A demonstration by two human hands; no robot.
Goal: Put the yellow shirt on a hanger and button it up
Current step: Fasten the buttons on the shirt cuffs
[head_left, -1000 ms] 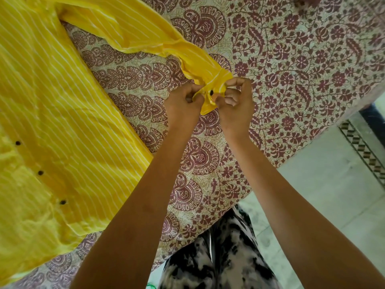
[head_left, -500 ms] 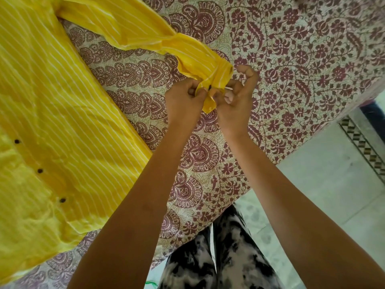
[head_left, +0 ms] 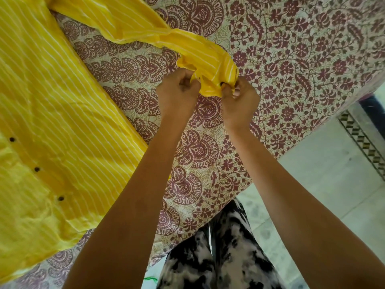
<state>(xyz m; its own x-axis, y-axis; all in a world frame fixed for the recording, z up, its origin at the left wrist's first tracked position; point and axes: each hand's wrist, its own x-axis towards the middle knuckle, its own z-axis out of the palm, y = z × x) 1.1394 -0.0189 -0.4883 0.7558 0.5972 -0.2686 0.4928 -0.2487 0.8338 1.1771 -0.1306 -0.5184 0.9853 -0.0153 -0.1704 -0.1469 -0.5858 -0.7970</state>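
Note:
The yellow shirt [head_left: 52, 113] with thin white stripes lies spread on the bed at the left, its dark buttons [head_left: 37, 169] in a row down the front. One sleeve [head_left: 145, 32] stretches right to its cuff [head_left: 212, 65]. My left hand [head_left: 177, 90] pinches the cuff's left edge. My right hand [head_left: 239, 99] pinches the right edge, at a small dark cuff button [head_left: 222, 83]. The cuff is lifted slightly off the bedsheet. No hanger is in view.
The bed is covered by a cream sheet with maroon floral print [head_left: 302, 49]. Its edge runs diagonally from lower left to upper right. Pale tiled floor [head_left: 333, 184] with a patterned border strip [head_left: 362, 140] lies to the right. My black-and-white trousers [head_left: 218, 257] show below.
Both hands have kept hold of the cuff and pulled its two edges slightly apart. The right index finger, raised half a second ago, has curled back onto the cloth.

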